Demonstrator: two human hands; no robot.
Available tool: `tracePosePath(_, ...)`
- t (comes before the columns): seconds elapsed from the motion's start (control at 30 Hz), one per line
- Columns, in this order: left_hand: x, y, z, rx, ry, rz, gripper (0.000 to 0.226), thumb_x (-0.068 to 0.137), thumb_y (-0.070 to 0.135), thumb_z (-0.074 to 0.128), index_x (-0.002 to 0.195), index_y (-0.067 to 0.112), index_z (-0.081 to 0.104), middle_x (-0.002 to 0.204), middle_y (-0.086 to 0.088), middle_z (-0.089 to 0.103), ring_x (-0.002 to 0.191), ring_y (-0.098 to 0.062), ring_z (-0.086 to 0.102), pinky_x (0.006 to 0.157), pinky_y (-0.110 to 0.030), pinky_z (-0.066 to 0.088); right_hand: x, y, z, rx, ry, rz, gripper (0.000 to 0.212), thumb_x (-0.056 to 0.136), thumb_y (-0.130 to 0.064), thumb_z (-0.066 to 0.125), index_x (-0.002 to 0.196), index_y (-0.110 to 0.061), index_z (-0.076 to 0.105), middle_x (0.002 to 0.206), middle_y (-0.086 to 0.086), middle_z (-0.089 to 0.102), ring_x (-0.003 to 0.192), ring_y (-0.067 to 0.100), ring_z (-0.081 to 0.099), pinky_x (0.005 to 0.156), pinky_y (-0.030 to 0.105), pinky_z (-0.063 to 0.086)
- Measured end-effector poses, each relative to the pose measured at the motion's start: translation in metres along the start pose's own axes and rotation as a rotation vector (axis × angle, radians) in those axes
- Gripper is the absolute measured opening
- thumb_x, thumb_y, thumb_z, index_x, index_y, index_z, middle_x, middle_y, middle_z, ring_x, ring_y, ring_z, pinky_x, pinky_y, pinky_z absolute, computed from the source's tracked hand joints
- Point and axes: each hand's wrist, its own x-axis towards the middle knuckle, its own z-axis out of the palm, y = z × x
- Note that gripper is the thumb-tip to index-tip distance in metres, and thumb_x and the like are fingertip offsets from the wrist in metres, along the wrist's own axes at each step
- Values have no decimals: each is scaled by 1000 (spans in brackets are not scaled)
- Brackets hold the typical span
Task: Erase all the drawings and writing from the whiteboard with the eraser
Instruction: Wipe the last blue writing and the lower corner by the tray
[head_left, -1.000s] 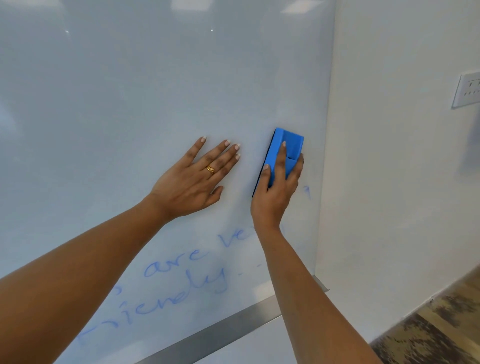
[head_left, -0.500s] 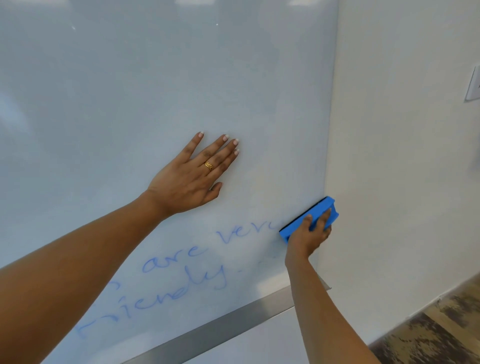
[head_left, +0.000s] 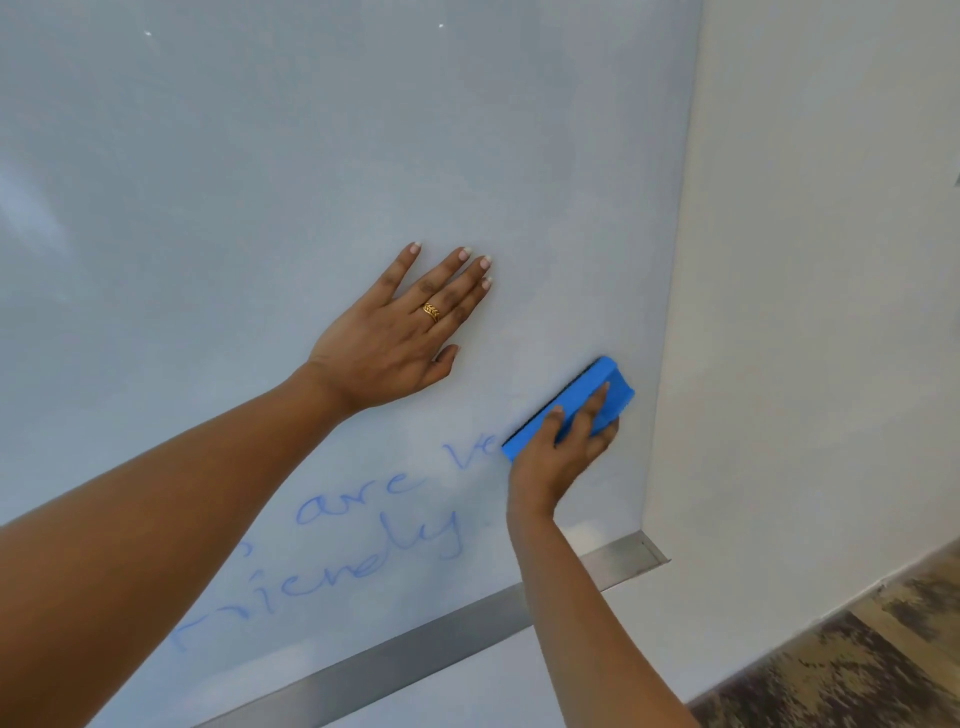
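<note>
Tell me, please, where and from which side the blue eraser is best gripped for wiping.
Grip the blue eraser by its raised back, across its width, coming from the room side: its dark felt face lies against the whiteboard, so only the back and long edges are free. The right hand holds it that way.

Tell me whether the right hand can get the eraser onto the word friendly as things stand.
Probably yes. The right hand grips the eraser above and right of friendly, and nothing covers the word. The left hand rests flat on the whiteboard higher up; only its forearm crowds the word's start.
</note>
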Motion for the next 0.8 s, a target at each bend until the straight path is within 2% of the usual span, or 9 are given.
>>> tracePosePath(0.1, -1, 0, 0, -13, -3, -5, 60, 97, 34, 27, 148, 4, 19, 155, -12, 20, 142, -26, 20, 115, -48, 15, -24, -17, 13, -16, -94, -192, 49, 98, -19, 41, 141, -35, 24, 155, 6, 7, 133, 5, 18, 106, 25, 30)
tracePosePath(0.17, -1, 0, 0, -20, -10, -2, 60, 98, 34, 26, 148, 4, 18, 155, -12, 19, 143, -26, 19, 115, -48, 14, -37, -20, 18, -55, -141, -314, 49, 96, -25, 38, 140, -39, 21, 155, 2, 7, 134, -2, 13, 107, 14, 23)
tracePosePath(0.23, -1, 0, -1, -26, -14, -1, 60, 98, 34, 25, 149, 4, 17, 155, -12, 18, 143, -27, 18, 115, -48, 14, -40, -17, 20, -95, -163, -372, 49, 96, -26, 38, 139, -40, 20, 155, 2, 9, 131, -12, 8, 101, -1, 15)
tracePosePath(0.3, -1, 0, -1, -22, -15, -1, 59, 98, 34, 24, 148, 4, 17, 155, -13, 18, 143, -27, 18, 115, -48, 14, -38, -11, 19, -117, -166, -386, 49, 96, -25, 39, 140, -39, 20, 155, 3, 10, 129, -16, 5, 98, -5, 12)
tracePosePath(0.47, -2, 0, -1, -25, -13, -7, 60, 98, 34, 24, 149, 4, 16, 155, -12, 17, 143, -26, 17, 115, -48, 14, -31, -3, 15, -132, -132, -388, 49, 96, -25, 40, 138, -40, 20, 154, 3, 11, 132, -6, 10, 97, -5, 14)
tracePosePath(0.63, -2, 2, 1, -28, -4, -9, 59, 98, 34, 27, 149, 4, 17, 155, -12, 19, 143, -26, 18, 115, -48, 15, -21, 4, 10, -100, -71, -372, 49, 96, -21, 40, 141, -32, 24, 153, 7, 14, 134, 1, 15, 98, -3, 19)
tracePosePath(0.7, -2, 2, 1, -13, -6, -9, 59, 98, 34, 27, 149, 4, 17, 155, -12, 19, 143, -26, 19, 115, -48, 15, -17, 7, 8, -88, -61, -370, 48, 96, -23, 39, 141, -32, 25, 153, 7, 14, 137, 6, 16, 102, 4, 23)
tracePosePath(0.8, -2, 2, 1, 3, 3, -10, 59, 98, 34, 27, 148, 4, 18, 155, -12, 20, 142, -26, 20, 115, -47, 14, -9, 17, 3, -84, -50, -379, 46, 97, -26, 38, 142, -29, 28, 153, 8, 15, 140, 17, 20, 107, 28, 33)
